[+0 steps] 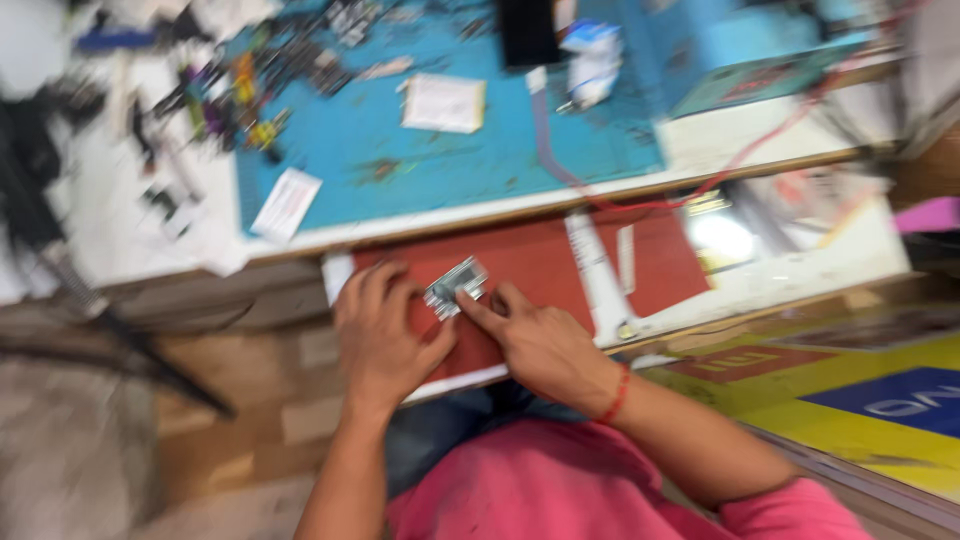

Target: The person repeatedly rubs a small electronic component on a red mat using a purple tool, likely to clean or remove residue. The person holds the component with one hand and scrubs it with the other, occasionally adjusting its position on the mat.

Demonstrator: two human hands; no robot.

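Both hands pinch a small grey circuit board (455,287) over the red mat (540,262): left hand (380,335) gripping its edge, right hand (545,345) fingertips steadying. I'd keep it flat and well supported.

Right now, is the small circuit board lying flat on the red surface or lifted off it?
Lying flat: the small circuit board rests on the red surface, fingers of both hands touching it.
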